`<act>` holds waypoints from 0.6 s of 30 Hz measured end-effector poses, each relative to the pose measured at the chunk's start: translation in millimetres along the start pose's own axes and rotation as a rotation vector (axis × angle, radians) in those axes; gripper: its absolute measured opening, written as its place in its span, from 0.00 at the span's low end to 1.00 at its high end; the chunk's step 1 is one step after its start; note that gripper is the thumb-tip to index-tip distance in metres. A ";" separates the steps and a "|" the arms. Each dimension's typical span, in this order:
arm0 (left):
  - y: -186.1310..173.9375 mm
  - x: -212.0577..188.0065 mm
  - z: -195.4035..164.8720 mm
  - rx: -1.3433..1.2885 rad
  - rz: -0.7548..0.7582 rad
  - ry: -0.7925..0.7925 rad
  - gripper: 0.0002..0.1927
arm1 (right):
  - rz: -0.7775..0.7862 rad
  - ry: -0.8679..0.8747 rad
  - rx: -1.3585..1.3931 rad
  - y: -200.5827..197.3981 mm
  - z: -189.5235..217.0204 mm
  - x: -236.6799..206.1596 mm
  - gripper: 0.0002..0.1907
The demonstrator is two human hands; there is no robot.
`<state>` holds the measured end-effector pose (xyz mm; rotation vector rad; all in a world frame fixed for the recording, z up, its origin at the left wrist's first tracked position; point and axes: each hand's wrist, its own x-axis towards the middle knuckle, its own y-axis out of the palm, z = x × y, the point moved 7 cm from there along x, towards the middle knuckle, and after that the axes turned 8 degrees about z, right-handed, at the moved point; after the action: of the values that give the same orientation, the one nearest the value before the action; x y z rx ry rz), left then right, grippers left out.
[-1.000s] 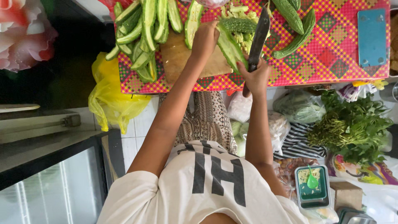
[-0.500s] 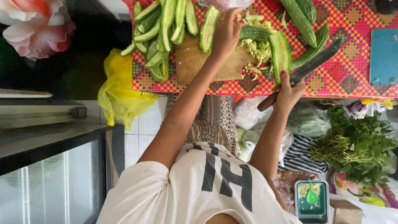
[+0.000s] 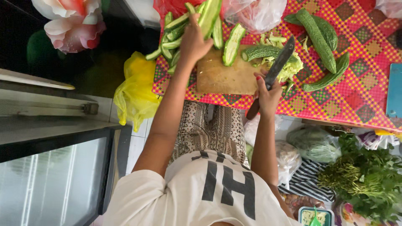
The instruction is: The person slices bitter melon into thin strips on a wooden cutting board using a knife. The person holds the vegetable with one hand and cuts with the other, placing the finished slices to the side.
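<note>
Checked tablecloth (image 3: 356,96), right hand (image 3: 268,94) gripping knife (image 3: 274,71)

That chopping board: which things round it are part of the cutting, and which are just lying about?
In use:
- wooden board
- knife in the right hand
- halved gourd held by the left hand
- cut gourd piece

Lying about:
- yellow bag
- leafy herbs
- whole gourds
- blue board
</note>
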<state>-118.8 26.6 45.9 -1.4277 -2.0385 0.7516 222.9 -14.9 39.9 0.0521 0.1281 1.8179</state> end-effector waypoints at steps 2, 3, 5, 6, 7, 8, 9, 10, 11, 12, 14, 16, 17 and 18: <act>-23.2 29.4 9.1 0.139 -0.004 -0.030 0.42 | -0.038 0.011 0.032 -13.8 -4.8 -4.7 0.16; -26.8 44.1 13.0 0.176 0.016 -0.079 0.42 | -0.056 0.015 0.047 -19.0 -7.8 -7.6 0.16; -23.3 60.7 17.3 0.229 0.047 -0.148 0.43 | -0.046 0.035 0.035 -19.7 -15.0 -13.6 0.16; -18.2 67.8 16.1 0.246 0.059 -0.161 0.44 | -0.044 0.041 0.033 -18.0 -18.2 -15.9 0.15; -14.0 73.8 13.7 0.264 0.071 -0.172 0.44 | -0.028 0.051 0.005 -15.1 -20.9 -18.3 0.15; -7.9 77.8 11.4 0.325 0.114 -0.182 0.43 | -0.014 0.065 -0.023 -12.1 -23.4 -21.5 0.15; -0.4 79.4 9.4 0.386 0.160 -0.193 0.43 | -0.002 0.084 -0.052 -9.7 -25.7 -24.1 0.15; 7.4 80.2 8.1 0.443 0.209 -0.207 0.42 | -0.003 0.095 -0.054 -8.9 -27.1 -25.8 0.15; 9.9 81.5 5.9 0.495 0.203 -0.210 0.41 | -0.002 0.107 -0.057 -8.5 -28.4 -27.1 0.14; 9.4 83.3 2.4 0.550 0.197 -0.211 0.41 | -0.002 0.119 -0.055 -8.8 -29.2 -27.9 0.14; 4.6 87.3 -6.3 0.563 0.160 -0.185 0.40 | -0.002 0.110 -0.044 -11.3 -28.2 -27.5 0.13; -0.8 89.9 -16.3 0.477 0.104 -0.134 0.40 | -0.001 0.109 -0.038 -13.7 -27.8 -25.7 0.13; -3.0 88.7 -25.2 0.469 0.031 -0.073 0.35 | -0.008 0.110 -0.037 -15.2 -27.7 -24.6 0.13; -2.4 84.9 -34.5 0.460 -0.041 -0.012 0.30 | -0.016 0.112 -0.036 -16.4 -27.7 -23.5 0.14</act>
<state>-121.5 111.2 81.1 -1.1151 -1.7457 1.1249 241.6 -35.3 11.2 -0.0763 0.1740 1.8069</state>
